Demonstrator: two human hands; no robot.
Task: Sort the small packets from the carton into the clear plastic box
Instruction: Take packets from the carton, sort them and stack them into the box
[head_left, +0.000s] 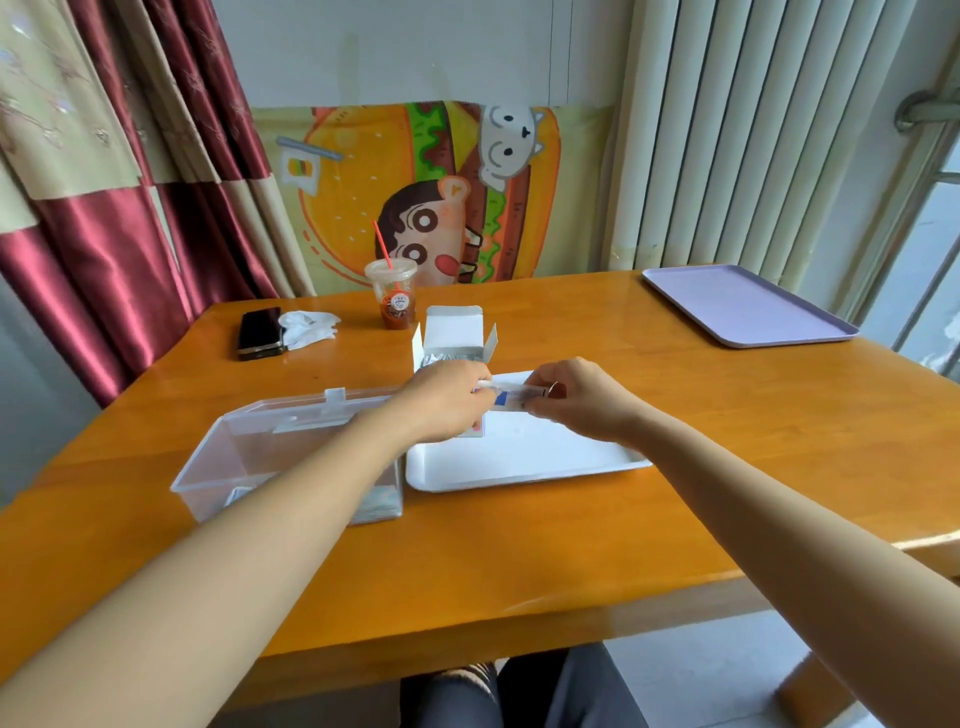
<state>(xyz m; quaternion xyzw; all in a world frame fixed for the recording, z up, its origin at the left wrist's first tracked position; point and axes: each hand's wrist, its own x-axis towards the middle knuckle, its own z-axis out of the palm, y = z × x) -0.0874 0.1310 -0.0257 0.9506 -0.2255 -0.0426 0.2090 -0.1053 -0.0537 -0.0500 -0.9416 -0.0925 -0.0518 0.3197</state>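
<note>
An open white carton (453, 332) stands behind the white tray (519, 457), with silvery packets showing inside it. Both hands meet above the tray's far end. My left hand (447, 400) and my right hand (582, 400) each pinch one end of a small stack of white and blue packets (511, 397) held flat between them. Another packet edge shows under my left hand. The clear plastic box (249, 457) lies to the left of the tray with its lid swung back; my left forearm crosses over it, and some packets show at its near right corner.
A lilac tray (748, 306) lies at the far right of the wooden table (519, 561). A plastic cup with a red straw (392, 296), a black phone (258, 332) and a crumpled tissue (309, 327) sit at the back left. Curtains and a radiator stand behind.
</note>
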